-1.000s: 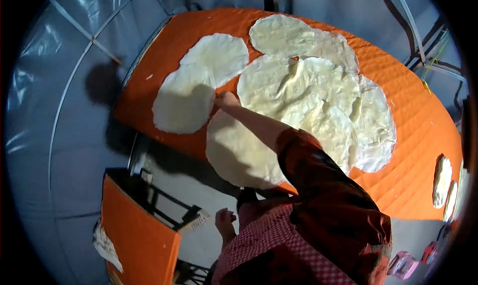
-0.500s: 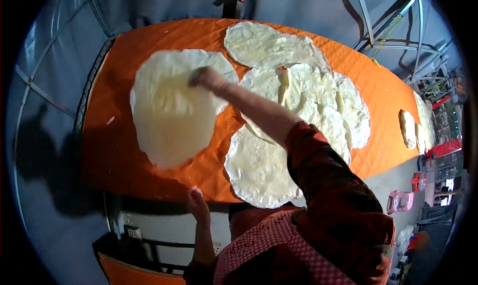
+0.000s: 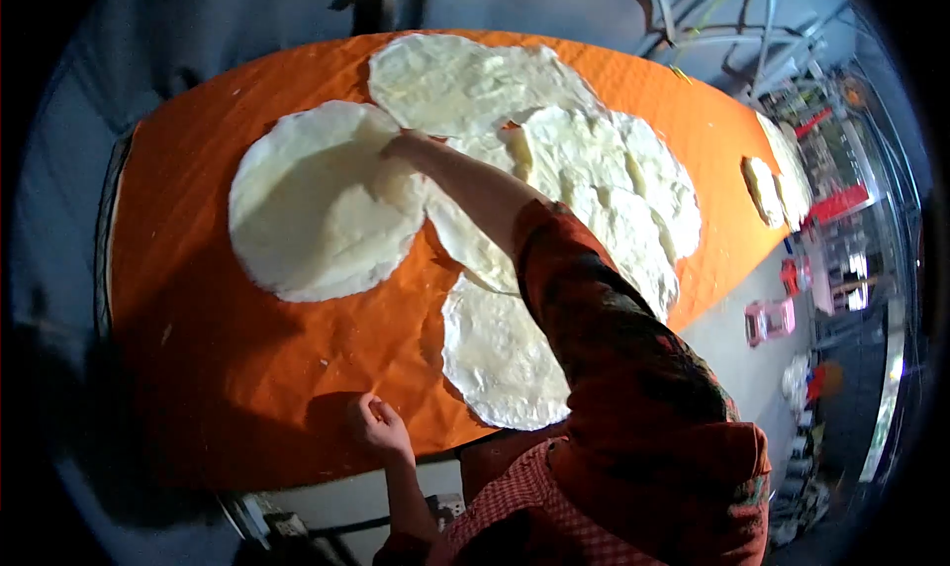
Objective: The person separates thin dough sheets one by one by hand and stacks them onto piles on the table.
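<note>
A thin, pale round flatbread point(image 3: 312, 205) lies spread on the orange cloth, with small folds at its right side. At its upper right edge, my right hand point(image 3: 404, 152) has its fingers closed on the sheet; the fingertips are hidden. My left hand point(image 3: 380, 427) rests over the cloth close to the table's front edge, its fingers curled, nothing visible in them. To the right, several more flatbreads point(image 3: 604, 185) overlap in a wrinkled spread. One flatbread point(image 3: 500, 353) is partly behind my right sleeve, and another flatbread point(image 3: 465, 81) lies at the back.
The orange cloth point(image 3: 198, 368) covers a long table. Farther along it lie folded pale pieces point(image 3: 762, 192). A pink stool point(image 3: 770, 322) stands on the grey floor at the right. Metal poles point(image 3: 732, 40) and grey sheeting rise behind the table.
The flatbread under my right hand was blurred and uneven; it now lies rounder and flatter. My left hand has come forward over the cloth. The camera view has shifted.
</note>
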`<state>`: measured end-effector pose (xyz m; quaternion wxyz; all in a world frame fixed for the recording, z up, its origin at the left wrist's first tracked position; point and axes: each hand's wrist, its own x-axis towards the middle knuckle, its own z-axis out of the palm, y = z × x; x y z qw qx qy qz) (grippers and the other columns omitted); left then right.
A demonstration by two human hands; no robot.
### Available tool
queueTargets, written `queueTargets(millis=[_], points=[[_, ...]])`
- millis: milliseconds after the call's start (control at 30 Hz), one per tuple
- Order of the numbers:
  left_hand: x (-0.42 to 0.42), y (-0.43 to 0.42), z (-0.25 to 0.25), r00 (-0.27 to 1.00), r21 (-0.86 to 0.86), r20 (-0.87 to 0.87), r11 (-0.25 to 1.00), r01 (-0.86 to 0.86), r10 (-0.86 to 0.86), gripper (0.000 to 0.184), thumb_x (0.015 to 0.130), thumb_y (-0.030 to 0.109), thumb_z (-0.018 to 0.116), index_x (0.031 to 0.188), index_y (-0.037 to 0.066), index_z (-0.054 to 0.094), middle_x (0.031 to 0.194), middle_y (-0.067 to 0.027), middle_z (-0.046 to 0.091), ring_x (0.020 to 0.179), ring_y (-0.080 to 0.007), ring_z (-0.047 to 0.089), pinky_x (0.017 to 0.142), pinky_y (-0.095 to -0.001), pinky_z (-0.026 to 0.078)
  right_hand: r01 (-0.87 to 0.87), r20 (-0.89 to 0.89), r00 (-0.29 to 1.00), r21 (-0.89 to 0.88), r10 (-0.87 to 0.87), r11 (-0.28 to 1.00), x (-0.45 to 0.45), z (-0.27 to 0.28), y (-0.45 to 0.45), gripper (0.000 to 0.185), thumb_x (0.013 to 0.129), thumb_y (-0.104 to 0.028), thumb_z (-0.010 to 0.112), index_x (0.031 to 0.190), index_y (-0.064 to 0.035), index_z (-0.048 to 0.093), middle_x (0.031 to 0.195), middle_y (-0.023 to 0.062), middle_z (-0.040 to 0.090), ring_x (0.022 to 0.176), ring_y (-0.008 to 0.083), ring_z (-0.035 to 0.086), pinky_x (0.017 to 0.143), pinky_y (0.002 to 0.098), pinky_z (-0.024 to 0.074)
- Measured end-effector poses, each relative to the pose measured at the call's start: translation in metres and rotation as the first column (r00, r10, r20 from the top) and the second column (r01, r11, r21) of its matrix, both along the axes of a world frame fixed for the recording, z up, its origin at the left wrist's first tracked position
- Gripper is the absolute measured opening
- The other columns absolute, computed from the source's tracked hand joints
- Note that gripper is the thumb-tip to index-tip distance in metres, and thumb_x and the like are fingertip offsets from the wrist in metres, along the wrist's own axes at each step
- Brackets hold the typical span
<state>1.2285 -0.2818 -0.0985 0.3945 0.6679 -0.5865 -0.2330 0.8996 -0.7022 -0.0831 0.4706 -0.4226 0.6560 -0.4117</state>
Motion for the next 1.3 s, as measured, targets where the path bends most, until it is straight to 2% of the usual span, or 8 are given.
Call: queueTargets(millis=[233,500,633,800,1033,1133,1233,1300], points=[[-0.008,-0.002,0.039,0.997,0.019,0.068,0.999,0.038,-0.039,0.009,0.085,0.002,0.050,0.093,0.003,0.054,0.085,-0.0141,0.057,0.077,-0.0309,0.055,0.067,-0.0368,0.047,-0.471,-0.720,0.664,-0.189,0.205,0.862,0.034,0.148,0.033,0.025,0.079,-0.009,0.059,0.103,-0.0052,0.064,0.089,0.0126,0.067,0.079,0.0247,0.065,0.070,0.0396,0.0517],[0.001,0.000,0.016,1.000,-0.053,-0.012,0.998,0.026,-0.026,0.010,0.088,0.008,0.053,0.095,0.001,0.055,0.088,-0.0135,0.057,0.078,-0.0272,0.056,0.070,-0.0351,0.047,-0.776,-0.978,0.114,-0.197,-0.174,0.600,-0.020,0.347,0.189,0.025,0.079,-0.009,0.054,0.101,-0.0101,0.066,0.088,0.0108,0.067,0.075,0.0262,0.065,0.066,0.0383,0.0522],[-0.033,0.012,0.026,0.945,-0.086,-0.311,0.988,-0.131,0.099,0.018,0.091,0.018,0.053,0.094,0.000,0.057,0.088,-0.0104,0.059,0.082,-0.0204,0.057,0.071,-0.0317,0.049,-0.821,-0.939,0.251,-0.335,-0.234,0.464,-0.094,0.262,0.288,0.024,0.078,-0.008,0.052,0.096,-0.0090,0.067,0.087,0.0092,0.067,0.074,0.0257,0.065,0.064,0.0374,0.0526],[-0.192,0.046,0.100,0.469,0.341,-0.881,0.780,0.526,0.068,0.020,0.088,0.013,0.056,0.104,0.001,0.055,0.098,-0.0088,0.060,0.085,-0.0208,0.063,0.077,-0.0306,0.052,-0.744,-0.979,0.133,0.003,0.152,0.668,-0.182,0.073,0.389,0.051,0.070,-0.006,0.061,0.121,-0.0075,0.053,0.131,0.0119,0.049,0.123,0.0274,0.045,0.099,0.0425,0.0382],[-0.300,0.045,0.083,0.169,0.338,-0.941,0.772,0.538,0.294,0.028,0.089,0.014,0.052,0.113,0.000,0.053,0.109,-0.0127,0.060,0.099,-0.0255,0.059,0.091,-0.0390,0.047,-0.837,-0.969,0.182,-0.064,0.166,0.544,-0.213,0.076,0.400,0.067,0.071,-0.038,0.068,0.128,-0.0134,0.044,0.133,0.0115,0.044,0.126,0.0273,0.039,0.100,0.0444,0.0322],[-0.304,0.063,0.083,0.163,0.398,-0.917,0.830,0.390,0.364,0.030,0.087,0.013,0.054,0.113,-0.001,0.053,0.109,-0.0128,0.061,0.098,-0.0263,0.060,0.090,-0.0393,0.047,-0.859,-0.984,0.166,-0.114,0.060,0.500,-0.223,0.047,0.385,0.052,0.078,-0.030,0.060,0.124,-0.0130,0.046,0.124,0.0115,0.051,0.118,0.0290,0.047,0.093,0.0443,0.0396],[-0.293,0.126,0.104,0.703,0.476,-0.600,0.877,-0.069,0.381,0.036,0.085,0.020,0.058,0.115,0.003,0.048,0.112,-0.0094,0.051,0.100,-0.0219,0.052,0.088,-0.0335,0.042,-0.859,-0.972,0.222,-0.232,-0.076,0.457,-0.221,0.038,0.376,0.039,0.082,-0.020,0.053,0.120,-0.0123,0.050,0.104,0.0098,0.059,0.101,0.0301,0.057,0.077,0.0428,0.0492],[-0.269,0.180,0.079,0.729,0.360,-0.492,0.874,-0.327,0.476,0.044,0.082,0.024,0.061,0.118,0.007,0.043,0.113,-0.0087,0.046,0.100,-0.0225,0.048,0.087,-0.0365,0.040,-0.786,-0.978,0.190,-0.101,0.082,0.610,-0.210,0.035,0.364,0.027,0.080,-0.020,0.053,0.106,-0.0136,0.060,0.088,0.0092,0.063,0.087,0.0300,0.062,0.066,0.0419,0.0514]])
